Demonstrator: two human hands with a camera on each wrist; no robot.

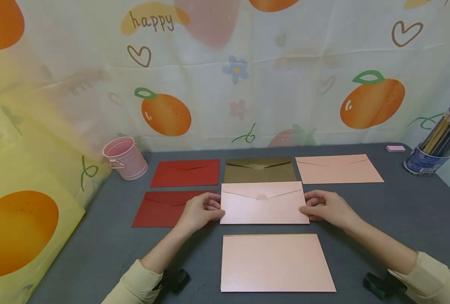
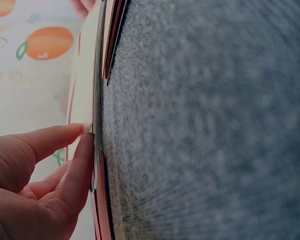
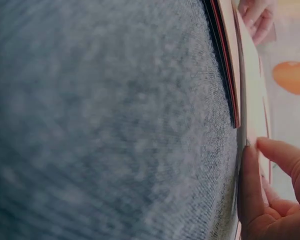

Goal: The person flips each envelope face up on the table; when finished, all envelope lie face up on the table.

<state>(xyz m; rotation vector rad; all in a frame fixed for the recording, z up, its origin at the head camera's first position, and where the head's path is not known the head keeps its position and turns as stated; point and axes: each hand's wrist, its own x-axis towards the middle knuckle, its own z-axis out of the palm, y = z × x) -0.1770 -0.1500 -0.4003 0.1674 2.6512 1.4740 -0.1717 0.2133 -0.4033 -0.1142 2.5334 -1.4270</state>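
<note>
A pale pink envelope (image 1: 263,207), flap side up, is held level at its two short sides. My left hand (image 1: 199,212) pinches its left edge between thumb and fingers; my right hand (image 1: 329,208) pinches the right edge the same way. Both wrist views show thumb and fingertips meeting at the envelope's edge. Nearer to me lies a stack of envelopes (image 1: 277,264) with a peach one on top; red and dark edges show below it in the right wrist view. Behind the held envelope is an olive envelope (image 1: 260,169), its lower part hidden.
Two red envelopes, a back one (image 1: 186,174) and a front one (image 1: 154,211), lie on the left. A peach envelope (image 1: 336,171) lies at the back right. A pink bucket (image 1: 124,159), a small pink block (image 1: 396,148) and a tub of pencils (image 1: 426,159) stand along the back.
</note>
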